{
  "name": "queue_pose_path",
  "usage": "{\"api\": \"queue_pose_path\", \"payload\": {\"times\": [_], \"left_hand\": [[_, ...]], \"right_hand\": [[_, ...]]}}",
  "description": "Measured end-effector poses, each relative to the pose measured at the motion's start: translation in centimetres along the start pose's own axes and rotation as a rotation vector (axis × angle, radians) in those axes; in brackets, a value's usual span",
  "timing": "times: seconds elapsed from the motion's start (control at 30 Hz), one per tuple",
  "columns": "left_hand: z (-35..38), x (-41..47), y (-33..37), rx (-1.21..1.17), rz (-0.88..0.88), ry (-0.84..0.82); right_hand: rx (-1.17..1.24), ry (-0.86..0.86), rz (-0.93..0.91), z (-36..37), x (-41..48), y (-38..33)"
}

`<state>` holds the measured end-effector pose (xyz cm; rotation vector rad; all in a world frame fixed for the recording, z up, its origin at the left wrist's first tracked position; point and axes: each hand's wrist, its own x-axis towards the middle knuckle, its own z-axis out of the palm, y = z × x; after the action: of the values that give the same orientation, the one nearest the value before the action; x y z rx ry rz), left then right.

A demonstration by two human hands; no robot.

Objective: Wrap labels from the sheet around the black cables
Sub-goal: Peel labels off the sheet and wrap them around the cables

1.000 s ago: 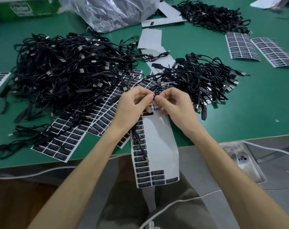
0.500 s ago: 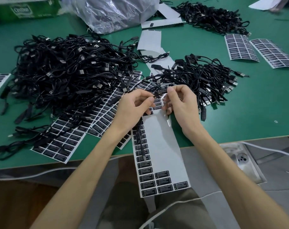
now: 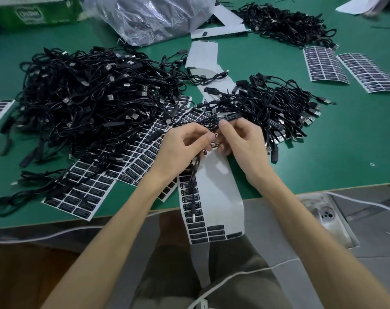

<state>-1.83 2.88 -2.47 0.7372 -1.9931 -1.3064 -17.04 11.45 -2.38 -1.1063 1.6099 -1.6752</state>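
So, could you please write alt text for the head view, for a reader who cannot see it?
A person's left hand and right hand pinch one black cable together, a label between them, over a mostly peeled label sheet on a green table. Behind lie heaps of black cables, to either side.

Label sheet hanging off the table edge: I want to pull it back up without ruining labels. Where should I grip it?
Pinch the label sheet by the bare white backing of its right half, fingers coming from the right edge. Its left column and bottom rows carry labels, and a cable dangles over that left column.
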Motion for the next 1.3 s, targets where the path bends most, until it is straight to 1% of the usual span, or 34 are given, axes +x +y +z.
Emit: {"api": "queue_pose_path", "payload": {"times": [0.1, 0.17, 0.2, 0.3, 0.43, 0.5, 0.57, 0.67, 0.77, 0.83, 0.93, 1.0, 1.07, 1.17, 1.23, 1.3], "left_hand": [[0.3, -0.1, -0.1, 0.141, 0.024, -0.068], [0.5, -0.2, -0.1, 0.224, 0.033, -0.085], [0.5, -0.2, 0.0, 0.237, 0.028, -0.078], [0.3, -0.1, 0.0, 0.233, 0.022, 0.016], [-0.1, 0.3, -0.1, 0.172, -0.005, 0.24], [-0.2, 0.4, -0.2, 0.116, -0.057, 0.334], [-0.3, 0.4, -0.2, 0.065, -0.084, 0.36], [-0.3, 0.3, -0.1, 0.022, -0.082, 0.353], [-0.2, 0.4, -0.1, -0.016, -0.09, 0.297], [0.0, 0.3, -0.3, 0.133, -0.045, 0.226], [0.7, -0.2, -0.1, 0.393, 0.047, 0.034], [1.1, -0.4, -0.2, 0.531, 0.12, -0.022], [1.2, -0.5, -0.1, 0.629, 0.181, -0.004], [1.3, -0.6, 0.1, 0.676, 0.221, 0.012], [1.2, -0.6, 0.2, 0.681, 0.223, 0.013], [1.2, -0.6, 0.1, 0.681, 0.209, 0.018]], "right_hand": [[0.08, 0.152, 0.014, -0.5, 0.0, 0.1], [0.106, 0.19, 0.031, -0.6, 0.0, 0.1], [0.105, 0.181, 0.038, -0.6, 0.0, 0.0], [0.037, 0.066, 0.02, -0.3, -0.1, -0.2], [-0.221, -0.17, -0.044, 0.3, -0.5, -0.7], [-0.338, -0.223, -0.077, 0.5, -0.7, -0.9], [-0.429, -0.228, -0.118, 0.5, -0.7, -1.0], [-0.469, -0.174, -0.176, 0.5, -0.7, -0.8], [-0.434, -0.018, -0.193, 0.5, -0.7, -0.7], [-0.423, 0.102, -0.187, 0.3, -0.6, -0.7], [-0.388, 0.264, -0.113, -0.3, -0.5, -0.5], [-0.388, 0.342, -0.077, -0.4, -0.4, -0.6], [-0.411, 0.356, -0.053, -0.4, -0.4, -0.7], [-0.521, 0.287, -0.036, -0.1, -0.4, -0.8], [-0.605, 0.231, -0.066, 0.3, -0.5, -0.9], [-0.685, 0.223, -0.126, 0.5, -0.6, -1.0]]}}
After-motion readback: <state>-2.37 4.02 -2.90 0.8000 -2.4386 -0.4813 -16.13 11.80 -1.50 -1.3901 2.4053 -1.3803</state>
